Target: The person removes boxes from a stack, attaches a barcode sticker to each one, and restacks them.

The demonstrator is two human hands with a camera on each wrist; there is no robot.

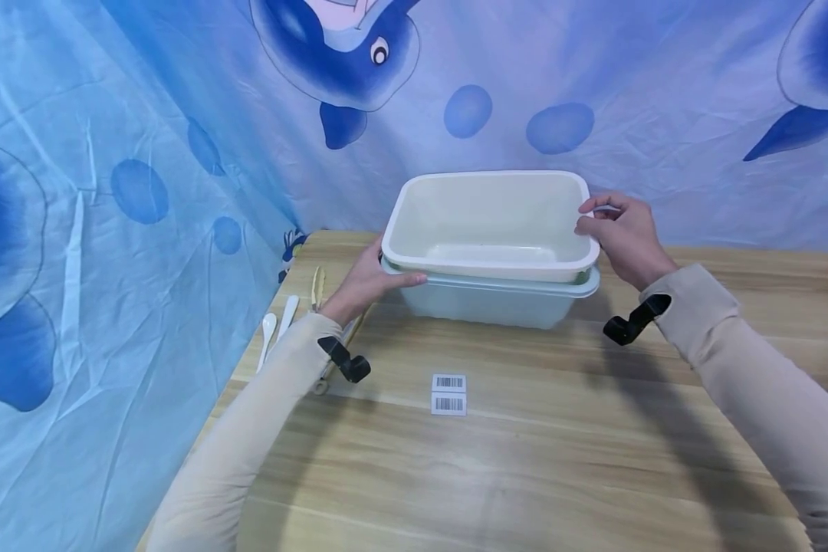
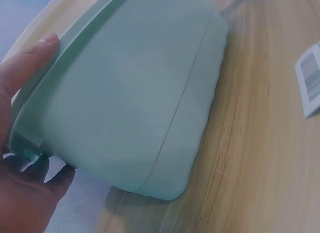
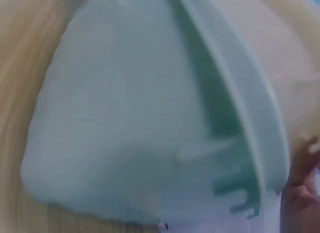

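A white rectangular basin (image 1: 490, 201) is nested in a pale green basin (image 1: 483, 305) on the wooden table. The white rim stands above the green one all round. At the left end my left hand (image 1: 368, 284) grips the green basin's rim, thumb over the top edge and fingers curled below, as the left wrist view shows on the green wall (image 2: 125, 93). My right hand (image 1: 626, 231) pinches the white basin's right rim between thumb and fingers. In the right wrist view that hand (image 3: 300, 198) shows only partly, beside the green basin's end.
Left of the basins lie a white spoon (image 1: 268, 328), a white flat-handled utensil (image 1: 289, 313) and pale tongs (image 1: 317, 287), partly behind the left arm. A barcode label (image 1: 448, 395) is on the table (image 1: 524, 460) in front. A blue printed curtain (image 1: 497, 61) hangs behind and at left.
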